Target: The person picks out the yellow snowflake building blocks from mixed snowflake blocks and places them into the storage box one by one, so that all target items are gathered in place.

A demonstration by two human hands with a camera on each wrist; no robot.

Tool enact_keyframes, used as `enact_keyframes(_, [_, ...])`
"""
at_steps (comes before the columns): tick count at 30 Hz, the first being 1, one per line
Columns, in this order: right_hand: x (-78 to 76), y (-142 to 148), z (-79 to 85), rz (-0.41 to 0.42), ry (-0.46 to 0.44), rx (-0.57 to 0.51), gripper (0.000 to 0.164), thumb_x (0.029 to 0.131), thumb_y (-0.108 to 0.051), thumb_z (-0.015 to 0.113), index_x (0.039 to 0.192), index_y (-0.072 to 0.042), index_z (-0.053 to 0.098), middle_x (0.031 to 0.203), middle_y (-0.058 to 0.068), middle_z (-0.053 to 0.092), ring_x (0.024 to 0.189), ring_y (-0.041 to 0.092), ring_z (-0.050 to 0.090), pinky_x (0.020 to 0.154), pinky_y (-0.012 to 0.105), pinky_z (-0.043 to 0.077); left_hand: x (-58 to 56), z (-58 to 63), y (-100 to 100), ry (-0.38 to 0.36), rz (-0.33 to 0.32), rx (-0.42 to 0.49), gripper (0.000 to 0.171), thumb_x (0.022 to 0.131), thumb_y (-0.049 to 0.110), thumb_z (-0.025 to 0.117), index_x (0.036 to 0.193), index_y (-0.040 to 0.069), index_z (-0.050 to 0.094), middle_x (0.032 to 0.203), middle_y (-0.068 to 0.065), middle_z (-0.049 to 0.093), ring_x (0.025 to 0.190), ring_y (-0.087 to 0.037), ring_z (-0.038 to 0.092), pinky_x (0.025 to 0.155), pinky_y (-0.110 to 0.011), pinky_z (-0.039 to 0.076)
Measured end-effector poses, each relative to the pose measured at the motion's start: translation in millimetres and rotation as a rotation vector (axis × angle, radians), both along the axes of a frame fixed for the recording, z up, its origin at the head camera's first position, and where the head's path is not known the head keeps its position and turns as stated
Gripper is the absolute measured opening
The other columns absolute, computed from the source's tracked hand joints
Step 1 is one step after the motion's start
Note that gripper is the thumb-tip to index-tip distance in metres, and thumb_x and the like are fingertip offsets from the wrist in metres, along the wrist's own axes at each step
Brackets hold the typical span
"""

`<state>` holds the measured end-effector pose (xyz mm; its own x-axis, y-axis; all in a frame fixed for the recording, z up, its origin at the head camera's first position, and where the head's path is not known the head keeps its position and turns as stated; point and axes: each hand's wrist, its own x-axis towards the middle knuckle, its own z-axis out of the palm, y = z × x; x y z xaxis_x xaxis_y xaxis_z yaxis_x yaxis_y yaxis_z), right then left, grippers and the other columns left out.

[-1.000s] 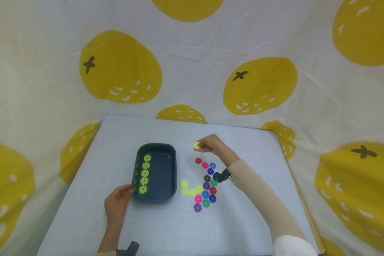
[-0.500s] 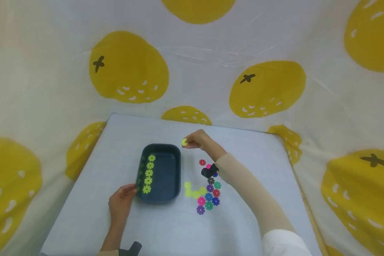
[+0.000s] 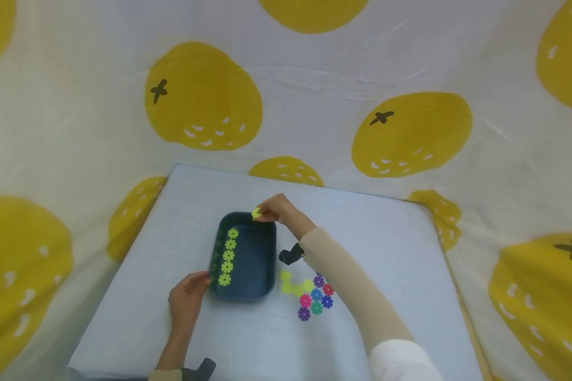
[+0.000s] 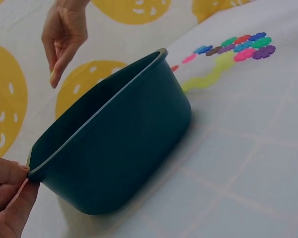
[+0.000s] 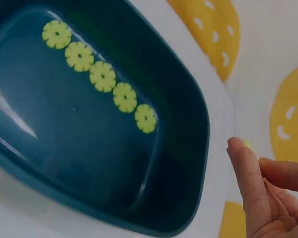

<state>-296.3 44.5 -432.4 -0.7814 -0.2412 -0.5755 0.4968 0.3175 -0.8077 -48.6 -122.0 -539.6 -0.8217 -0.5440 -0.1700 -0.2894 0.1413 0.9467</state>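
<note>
Head view: your right hand (image 3: 274,208) is at the far rim of the dark teal tray (image 3: 253,259), thumb and fingers pinched on one yellow-green flower disc (image 3: 256,212). Key relation: that disc lies beyond and to the right of the far end of the row of five (image 3: 228,255) matching discs. Row follows the tray's long axis, near to far, close along the left wall. Right hand is nearer the row's far end; your left hand (image 3: 189,293) is at the near-left side, by its near end. Loose yellow-green discs (image 3: 297,290) and mixed-colour discs (image 3: 316,295) lie right of the tray, some under your right sleeve (image 3: 357,296). Pale tabletop (image 3: 248,338) with a fruit-print cloth (image 3: 310,69) behind.

Left wrist view: left thumb and fingers pinch the tray rim, gap nil. Right hand hangs higher than the rim, past the tray, a bit of yellow at the fingertips.

Right wrist view: right thumb meets the fingers, only a sliver of the disc showing behind them; hand is outside the rim here. Row's nearest disc sits near the tray's end wall, bare floor alongside.
</note>
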Motion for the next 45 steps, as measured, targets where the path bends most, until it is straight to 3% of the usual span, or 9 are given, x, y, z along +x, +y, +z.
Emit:
enact_keyframes(15, [7.0, -21, -37.9, -0.036, -0.054, -0.015, 0.02, 0.09, 0.005, 0.066, 0.11, 0.009, 0.068, 0.09, 0.02, 0.072, 0.066, 0.023, 0.074, 0.063, 0.028, 0.062, 3.5, -5.6, 5, -0.008, -0.02, 0.012, 0.024, 0.09, 0.006, 0.07, 0.113, 0.002, 0.069, 0.12, -0.019, 0.07, 0.114, -0.033, 0.066, 0.083, -0.015, 0.057])
enact_keyframes(21, [10.7, -25, -52.5, -0.079, -0.088, -0.023, 0.02, 0.09, 0.005, 0.065, 0.11, 0.01, 0.067, 0.093, 0.022, 0.071, 0.076, 0.028, 0.075, 0.064, 0.028, 0.062, 3.3, -7.2, 4, 0.002, -0.008, 0.002, 0.023, 0.089, 0.006, 0.071, 0.112, 0.002, 0.069, 0.118, -0.018, 0.071, 0.113, -0.032, 0.067, 0.081, -0.013, 0.056])
enact_keyframes(27, [17.6, -29, -64.6, -0.112, -0.106, -0.033, 0.025, 0.092, 0.005, 0.063, 0.116, 0.01, 0.066, 0.11, 0.027, 0.07, 0.089, 0.034, 0.074, 0.069, 0.031, 0.063, 3.0, -6.6, 3, 0.004, -0.005, -0.006, 0.023, 0.09, 0.005, 0.071, 0.112, 0.002, 0.069, 0.118, -0.017, 0.071, 0.114, -0.032, 0.066, 0.087, -0.026, 0.058])
enact_keyframes(35, [28.0, -34, -77.3, -0.107, -0.073, -0.02, 0.024, 0.092, 0.005, 0.063, 0.116, 0.011, 0.066, 0.111, 0.028, 0.07, 0.095, 0.035, 0.072, 0.084, 0.038, 0.061, 3.7, -3.5, 0, 0.001, -0.007, -0.016, 0.023, 0.09, 0.005, 0.07, 0.113, 0.002, 0.069, 0.118, -0.018, 0.071, 0.114, -0.032, 0.066, 0.088, -0.028, 0.058])
enact_keyframes(45, [34.8, -42, -85.6, -0.174, -0.008, 0.019, 0.027, 0.091, 0.006, 0.064, 0.117, 0.013, 0.064, 0.115, 0.028, 0.068, 0.091, 0.035, 0.073, 0.075, 0.034, 0.063, 3.8, -4.0, -3, -0.011, -0.01, 0.002, 0.023, 0.091, 0.005, 0.069, 0.113, 0.003, 0.069, 0.119, -0.017, 0.07, 0.115, -0.032, 0.066, 0.09, -0.03, 0.058])
